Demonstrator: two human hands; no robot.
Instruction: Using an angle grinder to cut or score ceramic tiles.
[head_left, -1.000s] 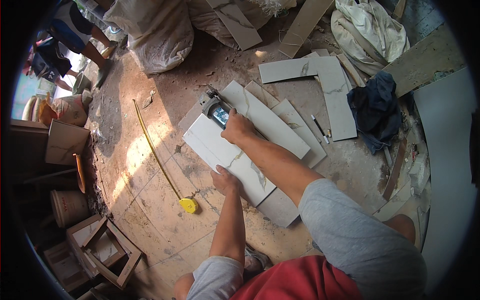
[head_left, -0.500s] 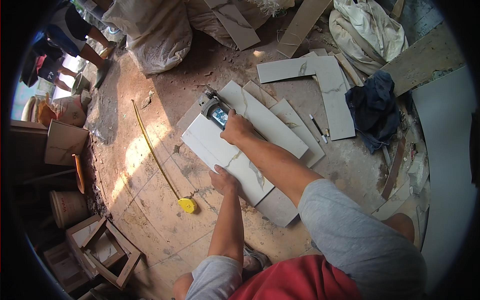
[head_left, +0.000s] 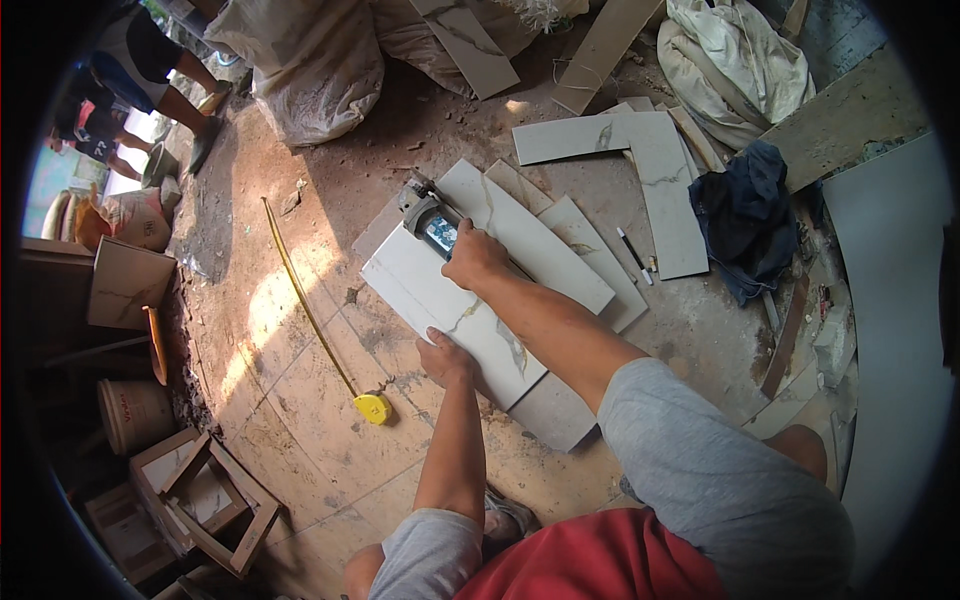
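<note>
White marbled tile [head_left: 462, 318]: on my feed, right hand [head_left: 478, 258] was gripping the angle grinder [head_left: 436, 228], left hand [head_left: 447, 360] touched the edge, probably bracing; couldn't tell if clenched.

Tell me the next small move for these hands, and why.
Probably press the left hand more firmly on the white tile before guiding the power tool: the right hand grips that tool near the tile's far end, while the left hand sits at its left edge.

Leftward room — tape measure [head_left: 372, 408] across it
</note>
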